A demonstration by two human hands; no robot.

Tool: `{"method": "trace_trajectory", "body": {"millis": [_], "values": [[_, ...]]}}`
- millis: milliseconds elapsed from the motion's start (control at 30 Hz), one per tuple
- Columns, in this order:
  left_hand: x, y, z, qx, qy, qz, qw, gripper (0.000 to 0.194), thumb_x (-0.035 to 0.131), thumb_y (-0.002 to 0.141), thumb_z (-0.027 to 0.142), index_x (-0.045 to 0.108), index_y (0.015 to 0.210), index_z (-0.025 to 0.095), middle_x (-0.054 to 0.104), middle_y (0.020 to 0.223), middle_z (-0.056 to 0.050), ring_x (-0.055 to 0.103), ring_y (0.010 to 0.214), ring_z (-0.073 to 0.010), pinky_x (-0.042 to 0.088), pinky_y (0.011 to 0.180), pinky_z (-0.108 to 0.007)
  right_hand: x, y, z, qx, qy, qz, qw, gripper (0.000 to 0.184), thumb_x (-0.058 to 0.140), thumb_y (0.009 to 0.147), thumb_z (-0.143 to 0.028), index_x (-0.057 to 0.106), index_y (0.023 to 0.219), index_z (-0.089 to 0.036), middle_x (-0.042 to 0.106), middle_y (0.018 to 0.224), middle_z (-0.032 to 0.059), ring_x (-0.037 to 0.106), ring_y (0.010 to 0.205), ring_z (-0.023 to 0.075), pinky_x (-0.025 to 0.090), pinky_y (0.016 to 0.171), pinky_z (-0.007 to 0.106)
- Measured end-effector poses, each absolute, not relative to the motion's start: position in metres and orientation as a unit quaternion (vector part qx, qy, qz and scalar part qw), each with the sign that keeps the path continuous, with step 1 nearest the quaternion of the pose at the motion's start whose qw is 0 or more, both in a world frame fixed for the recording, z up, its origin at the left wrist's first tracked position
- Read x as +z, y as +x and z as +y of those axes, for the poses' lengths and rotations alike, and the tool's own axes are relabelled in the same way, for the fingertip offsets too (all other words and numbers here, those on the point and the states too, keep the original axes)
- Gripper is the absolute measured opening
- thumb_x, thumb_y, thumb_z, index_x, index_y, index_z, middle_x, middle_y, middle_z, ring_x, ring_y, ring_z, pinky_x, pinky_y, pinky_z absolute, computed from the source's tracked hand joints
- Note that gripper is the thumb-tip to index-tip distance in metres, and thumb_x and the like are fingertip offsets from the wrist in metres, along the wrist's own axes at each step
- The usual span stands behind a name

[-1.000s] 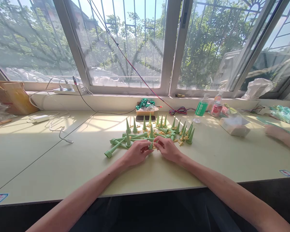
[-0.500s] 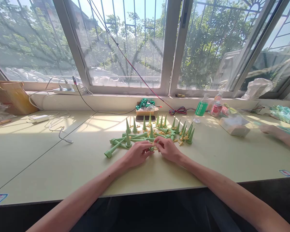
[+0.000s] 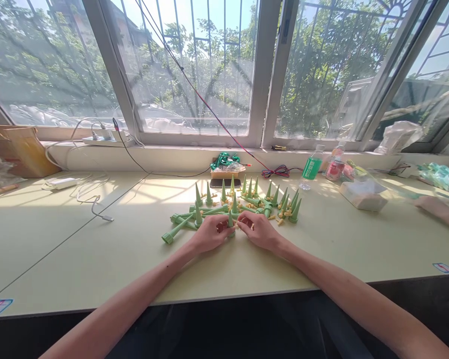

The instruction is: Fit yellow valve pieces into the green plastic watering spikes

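My left hand is closed on a green plastic watering spike, which stands point up on the table. Just to the right, my right hand pinches a small pale yellow plastic valve close against the spike's side. Whether the two parts are joined I cannot tell. Behind my hands, several more green spikes stand upright with small yellow valves among them. Other green spikes lie on their sides at the left of the group.
A phone and a small box of green material are behind the spikes. At right are a green-labelled bottle, a can, a tissue pack and another person's hand. A white cable lies at left.
The spike in my left hand now stands upright in view between my hands. My right hand has barely moved. The other person's hand has shifted right.
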State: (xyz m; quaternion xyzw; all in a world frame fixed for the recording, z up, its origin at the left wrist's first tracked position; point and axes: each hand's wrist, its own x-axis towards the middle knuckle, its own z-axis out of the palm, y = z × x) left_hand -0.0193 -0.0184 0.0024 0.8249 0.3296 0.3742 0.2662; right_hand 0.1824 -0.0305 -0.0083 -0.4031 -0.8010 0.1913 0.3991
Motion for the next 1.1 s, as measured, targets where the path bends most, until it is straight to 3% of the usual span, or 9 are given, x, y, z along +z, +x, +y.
{"method": "trace_trajectory", "body": {"millis": [233, 433, 700, 1100], "values": [[-0.001, -0.021, -0.016, 0.359, 0.811, 0.352, 0.299, 0.028, 0.064, 0.086, 0.037, 0.065, 0.075, 0.012, 0.046, 0.062, 0.002, 0.040, 0.057, -0.0089, 0.038, 0.051, -0.021, -0.013, 0.184, -0.027, 0.181, -0.398, -0.809, 0.393, 0.015, 0.062, 0.087, -0.025, 0.062, 0.100, -0.018, 0.068, 0.091, 0.0053, 0.058, 0.063, 0.0130, 0.047, 0.065, 0.028], [0.001, -0.021, -0.017, 0.374, 0.805, 0.333, 0.318, 0.030, 0.066, 0.085, 0.039, 0.065, 0.073, 0.012, 0.046, 0.061, 0.002, 0.040, 0.055, -0.0084, 0.036, 0.049, -0.020, -0.014, 0.185, -0.027, 0.178, -0.380, -0.821, 0.388, 0.014, 0.062, 0.087, -0.022, 0.063, 0.099, -0.017, 0.068, 0.095, 0.0065, 0.058, 0.066, 0.0135, 0.048, 0.068, 0.029], [0.009, -0.020, -0.019, 0.385, 0.766, 0.336, 0.391, 0.032, 0.068, 0.083, 0.043, 0.070, 0.084, 0.011, 0.063, 0.076, -0.005, 0.054, 0.065, -0.0126, 0.045, 0.056, -0.022, -0.010, 0.183, -0.029, 0.189, -0.377, -0.806, 0.415, 0.016, 0.063, 0.087, -0.023, 0.064, 0.102, -0.018, 0.069, 0.098, 0.0074, 0.062, 0.074, 0.0160, 0.049, 0.065, 0.029], [0.018, -0.018, -0.024, 0.375, 0.724, 0.344, 0.466, 0.036, 0.071, 0.080, 0.047, 0.071, 0.084, 0.011, 0.050, 0.063, 0.001, 0.035, 0.048, -0.0053, 0.027, 0.043, -0.020, -0.009, 0.184, -0.027, 0.240, -0.357, -0.787, 0.443, 0.017, 0.058, 0.091, -0.024, 0.063, 0.107, -0.020, 0.068, 0.098, 0.0071, 0.064, 0.080, 0.0173, 0.051, 0.063, 0.028]]}}
